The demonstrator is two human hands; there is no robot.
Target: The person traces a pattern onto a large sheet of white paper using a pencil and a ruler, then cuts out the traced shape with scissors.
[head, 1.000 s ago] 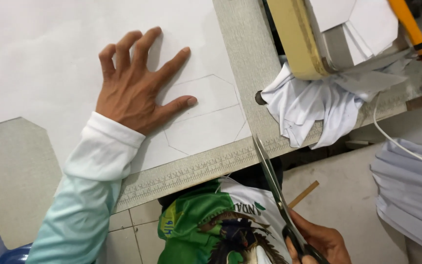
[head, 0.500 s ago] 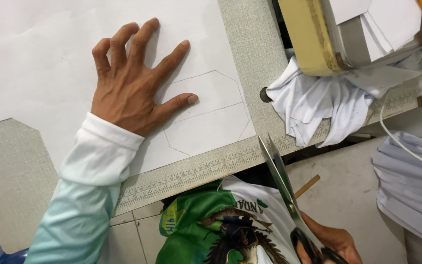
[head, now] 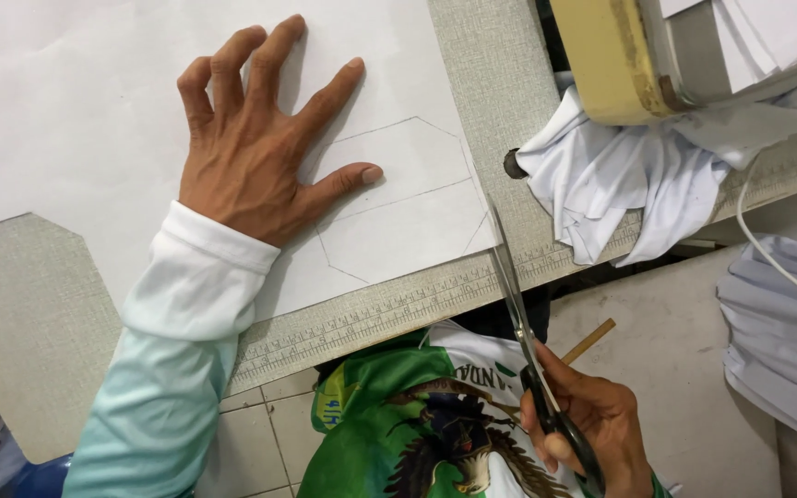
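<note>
Grey table (head: 39, 314) carried white sheet (head: 76, 111), left hand (head: 251, 157) splayed to pin it, right hand (head: 601, 429) apparently curled through scissors (head: 518, 318) meeting its corner.

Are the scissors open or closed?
Nearly closed: the scissors blades lie together, tips at the white sheet's corner, held by the right hand.

White paper sheet (head: 94, 111) flat on table, pencilled hexagon outline near its lower right corner, scissors (head: 523, 327) with blades at that corner
</note>
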